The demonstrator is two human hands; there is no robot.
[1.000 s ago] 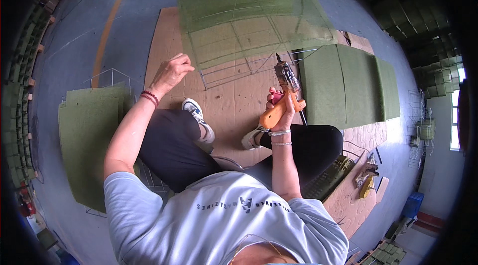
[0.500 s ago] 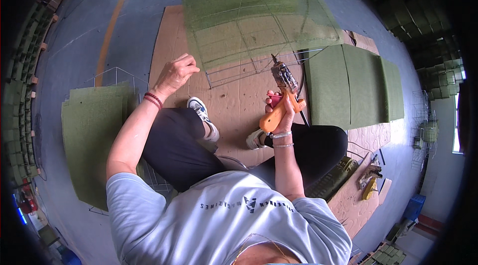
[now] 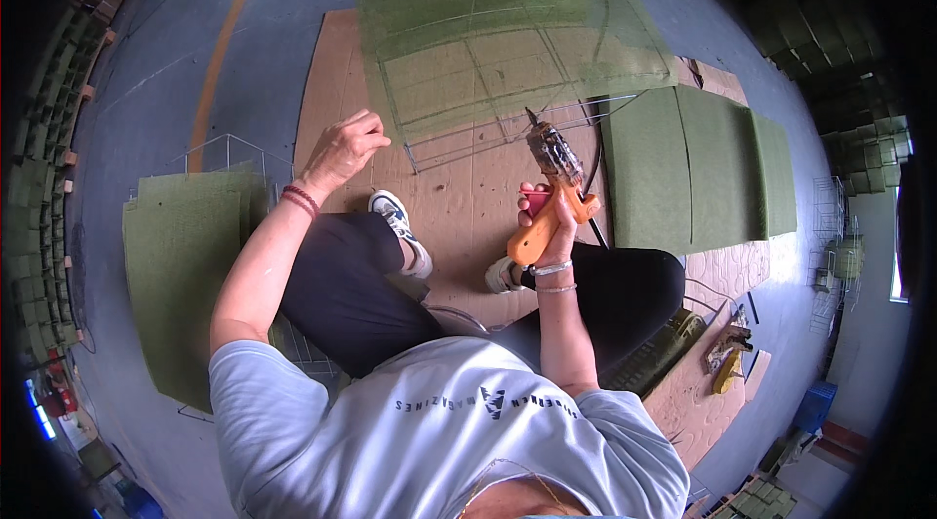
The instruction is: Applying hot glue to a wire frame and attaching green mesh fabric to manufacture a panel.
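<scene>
— Centre frame: our right hand (image 3: 549,219) fingers clamp the orange-handled glue gun (image 3: 547,189), nozzle near the wire frame (image 3: 508,134) under green mesh fabric (image 3: 503,26).

— Left hand (image 3: 344,150), fingers loosely curled, rests on brown cardboard (image 3: 459,207); we'd best pin the frame's edge.

workshop floor (image 3: 244,51), stacked green mats (image 3: 185,265)
</scene>
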